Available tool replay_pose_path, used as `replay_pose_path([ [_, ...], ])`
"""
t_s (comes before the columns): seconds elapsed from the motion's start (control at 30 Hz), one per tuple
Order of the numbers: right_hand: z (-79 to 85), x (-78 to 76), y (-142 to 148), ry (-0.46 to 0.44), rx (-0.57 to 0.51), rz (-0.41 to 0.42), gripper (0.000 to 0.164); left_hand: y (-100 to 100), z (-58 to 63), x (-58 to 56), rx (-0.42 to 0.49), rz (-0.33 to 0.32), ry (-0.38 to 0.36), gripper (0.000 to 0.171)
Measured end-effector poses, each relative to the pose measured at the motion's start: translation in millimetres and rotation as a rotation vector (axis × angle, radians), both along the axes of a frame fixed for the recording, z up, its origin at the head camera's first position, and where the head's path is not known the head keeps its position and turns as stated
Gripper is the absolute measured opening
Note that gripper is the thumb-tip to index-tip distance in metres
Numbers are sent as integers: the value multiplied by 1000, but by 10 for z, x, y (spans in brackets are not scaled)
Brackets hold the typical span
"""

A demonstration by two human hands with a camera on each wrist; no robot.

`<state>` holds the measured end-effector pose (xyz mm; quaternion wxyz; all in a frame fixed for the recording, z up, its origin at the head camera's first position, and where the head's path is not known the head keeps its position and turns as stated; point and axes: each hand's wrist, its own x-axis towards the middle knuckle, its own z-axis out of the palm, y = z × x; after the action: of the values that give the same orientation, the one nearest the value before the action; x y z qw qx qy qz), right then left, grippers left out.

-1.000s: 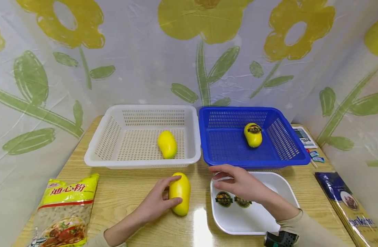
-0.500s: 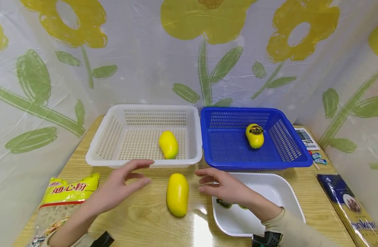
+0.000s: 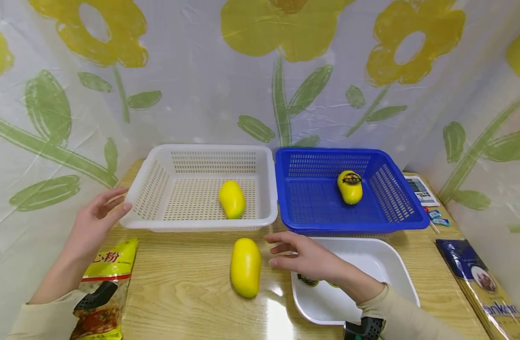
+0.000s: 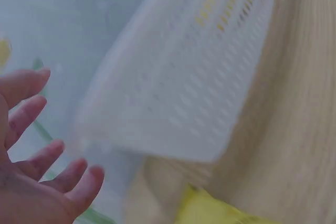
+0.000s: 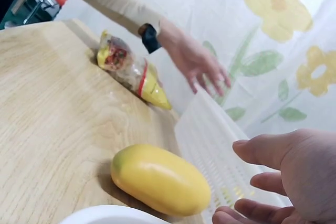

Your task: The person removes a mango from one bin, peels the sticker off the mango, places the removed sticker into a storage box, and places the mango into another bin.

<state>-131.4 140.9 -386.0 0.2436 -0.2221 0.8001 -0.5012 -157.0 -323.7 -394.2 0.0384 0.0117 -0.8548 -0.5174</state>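
My left hand (image 3: 89, 226), fingers spread, is beside the left front corner of a white perforated basket (image 3: 155, 223). In the left wrist view a small gap shows between that hand (image 4: 50, 171) and the basket wall (image 4: 157, 114). My right hand (image 3: 306, 255) hovers with loosely bent fingers over the left side of a white tray (image 3: 353, 311), partly hiding round dark stickers (image 3: 307, 280). To its left a yellow mango (image 3: 245, 267) lies on the table, touched by neither hand. A second mango (image 3: 232, 199) lies inside the white basket.
A blue basket (image 3: 311, 225) stands right of the white one, holding a mango with a sticker (image 3: 350, 188). A bag of pasta (image 3: 111, 278) lies under the left forearm. At the right are a blue-and-gold packet (image 3: 476, 278) and small wrapped candies (image 3: 438, 218).
My left hand has let go of the mango on the table and moved left and away to the white basket's corner. The right hand has shifted slightly left.
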Motion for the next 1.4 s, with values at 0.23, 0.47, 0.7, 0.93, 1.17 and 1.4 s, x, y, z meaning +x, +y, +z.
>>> replay_pose_path([
  [0.23,-26,-34,-31,-10,-14,10,51,-185,-272,-24,383,-85,-72,48],
  [0.47,-31,-45,-77,-30,-12,20,52,-207,-405,-36,534,-200,-46,39],
  [0.7,-72,-64,-176,-58,11,47,56,-220,-460,-54,594,-244,-25,37],
  [0.93,-129,-158,-303,54,117,118,53,-232,-489,-67,641,-278,5,37],
  [1.17,-194,-247,-480,263,220,261,41,-226,-497,-67,633,-292,7,38],
  [1.4,-242,-331,-645,266,265,355,41,-229,-491,-66,631,-297,2,39],
])
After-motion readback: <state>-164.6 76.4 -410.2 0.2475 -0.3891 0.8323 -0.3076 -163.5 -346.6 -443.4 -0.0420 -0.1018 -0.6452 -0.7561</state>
